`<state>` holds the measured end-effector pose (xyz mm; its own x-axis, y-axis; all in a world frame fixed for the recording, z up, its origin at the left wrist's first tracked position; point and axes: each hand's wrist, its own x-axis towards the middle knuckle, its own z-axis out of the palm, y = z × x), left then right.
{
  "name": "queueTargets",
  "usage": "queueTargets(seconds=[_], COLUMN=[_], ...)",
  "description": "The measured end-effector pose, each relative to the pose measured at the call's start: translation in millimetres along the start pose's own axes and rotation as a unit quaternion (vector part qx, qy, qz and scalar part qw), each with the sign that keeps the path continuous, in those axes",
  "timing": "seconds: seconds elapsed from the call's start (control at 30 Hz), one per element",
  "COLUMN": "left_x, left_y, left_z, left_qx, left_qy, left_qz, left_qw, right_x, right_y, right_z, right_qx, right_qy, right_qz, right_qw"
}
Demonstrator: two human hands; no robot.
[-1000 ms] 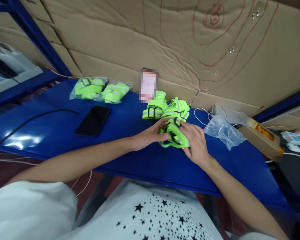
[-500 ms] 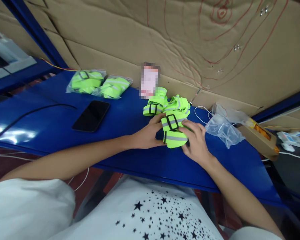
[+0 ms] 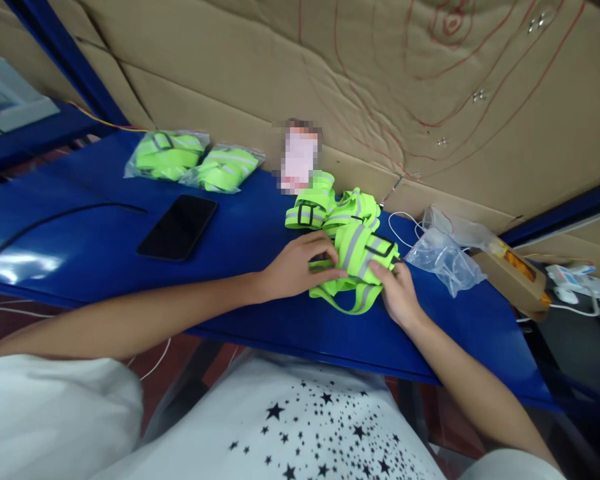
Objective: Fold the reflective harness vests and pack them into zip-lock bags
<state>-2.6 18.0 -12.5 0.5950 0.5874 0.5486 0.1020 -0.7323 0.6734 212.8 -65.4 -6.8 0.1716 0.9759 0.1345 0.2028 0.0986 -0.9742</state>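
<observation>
Forearms (image 3: 150,311) angled inward, left grip (image 3: 296,267) pinching, fingers (image 3: 323,244) bent above thumb (image 3: 333,275), right grip (image 3: 401,295) clasped, thumb uppermost

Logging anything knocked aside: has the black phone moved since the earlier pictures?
No: judged by the blue table, the black phone hasn't shifted; only the view has.

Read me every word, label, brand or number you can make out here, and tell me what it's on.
No text can be read.
Pink item: pixelated, unreadable.
Cardboard: red rings, no legible words.
Held yellow-green strap bundle: no legible lettering.
Shirt: black stars, no visible letters.
</observation>
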Motion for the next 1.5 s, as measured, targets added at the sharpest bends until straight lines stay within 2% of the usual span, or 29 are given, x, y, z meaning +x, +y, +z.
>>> queueTargets(seconds=[0.07, 0.17, 0.23, 0.3, 0.4, 0.53, 0.63, 0.73, 0.77, 0.83, 0.87, 0.93, 1.03, 1.1, 1.2, 1.27, 1.33, 1.4, 1.5], left_x=[4.1, 7.1, 6.2, 3.9, 1.0, 1.6, 3.6, 6.1, 7.3, 10.4, 12.0, 14.2, 14.1, 12.2, 9.1, 7.8, 7.3, 7.1, 6.1], left_y=[-0.3, -6.7, -9.9, -10.4, -9.7, -11.8, -11.4, -7.3, -5.8, -3.2, -2.1, -0.3, 3.5, 6.3, 7.4, 4.4, -0.7, -5.8, -8.5], left_z=[-3.3, -5.0, -4.5, -4.0, -5.3, -9.8, -11.0, -9.7, -9.3, -8.8, -8.6, -7.8, -5.0, -3.1, -3.6, -6.4, -9.9, -12.4, -12.5], left_qx=[-0.087, -0.146, -0.116, -0.046, 0.060, 0.092, 0.079, -0.011, -0.055, -0.142, -0.179, -0.248, -0.340, -0.356, -0.325, -0.278, -0.222, -0.185, -0.157], left_qy=[0.025, 0.019, -0.002, -0.039, -0.072, -0.065, -0.063, -0.011, 0.005, 0.025, 0.027, 0.012, -0.043, -0.065, -0.090, -0.113, -0.102, -0.065, -0.046], left_qz=[-0.047, -0.070, -0.028, 0.041, 0.113, 0.108, 0.072, -0.032, -0.075, -0.156, -0.192, -0.261, -0.321, -0.322, -0.315, -0.284, -0.214, -0.121, 0.006], left_qw=[0.995, 0.987, 0.993, 0.997, 0.989, 0.988, 0.992, 0.999, 0.996, 0.977, 0.964, 0.933, 0.883, 0.875, 0.887, 0.911, 0.946, 0.973, 0.987], right_x=[3.9, 6.7, 5.9, 4.1, 2.1, 2.8, 5.7, 10.5, 12.3, 15.1, 15.8, 15.3, 10.9, 7.8, 5.4, 4.7, 4.1, 3.9, 4.7], right_y=[-0.2, -1.6, -1.9, -1.3, 0.6, 6.3, 13.6, 18.8, 19.2, 17.7, 15.9, 11.1, 3.5, -0.3, -3.8, -4.9, -4.9, -4.1, -3.0], right_z=[-0.2, 1.2, 2.8, 4.2, 5.5, 4.2, -0.1, -6.8, -9.2, -13.4, -14.9, -16.8, -17.5, -17.4, -16.2, -14.4, -12.0, -9.9, -7.5], right_qx=[0.117, 0.204, 0.220, 0.225, 0.228, 0.200, 0.162, 0.092, 0.045, -0.077, -0.140, -0.245, -0.325, -0.327, -0.283, -0.247, -0.194, -0.124, -0.028], right_qy=[0.032, 0.036, 0.008, -0.016, -0.035, -0.068, -0.120, -0.160, -0.145, -0.074, -0.034, 0.002, -0.059, -0.105, -0.102, -0.077, -0.056, -0.048, -0.038], right_qz=[0.103, 0.166, 0.186, 0.201, 0.203, 0.235, 0.236, 0.171, 0.130, 0.011, -0.060, -0.193, -0.304, -0.321, -0.300, -0.248, -0.167, -0.076, 0.030], right_qw=[0.987, 0.964, 0.957, 0.953, 0.952, 0.949, 0.951, 0.968, 0.980, 0.994, 0.988, 0.950, 0.893, 0.882, 0.905, 0.934, 0.965, 0.988, 0.998])
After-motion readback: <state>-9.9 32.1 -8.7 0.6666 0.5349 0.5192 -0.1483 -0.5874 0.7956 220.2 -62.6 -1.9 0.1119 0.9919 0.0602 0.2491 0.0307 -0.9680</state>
